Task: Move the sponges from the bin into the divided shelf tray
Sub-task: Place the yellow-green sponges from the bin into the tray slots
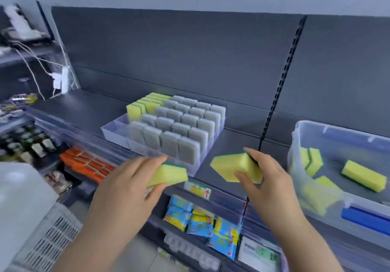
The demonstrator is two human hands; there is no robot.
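Shelf tag [198, 188]: red arrow, text illegible. Left grip [130, 189] pinches yellow sponge [169, 175] at its fingertips; right grip [272, 181] clasps second sponge [231, 166].

Yellow sponges [364, 175] lie loose in the clear bin [295, 145]. Grey sponges [168, 141] stand in rows in the tray [115, 133]. Two more sponges [236, 169] are held near the tray.

Matt porous yellow foam sponges [238, 167] and grey scouring-pad faces [168, 128], clear glossy plastic tray [115, 133] and bin [295, 145], matt grey shelf [230, 143].
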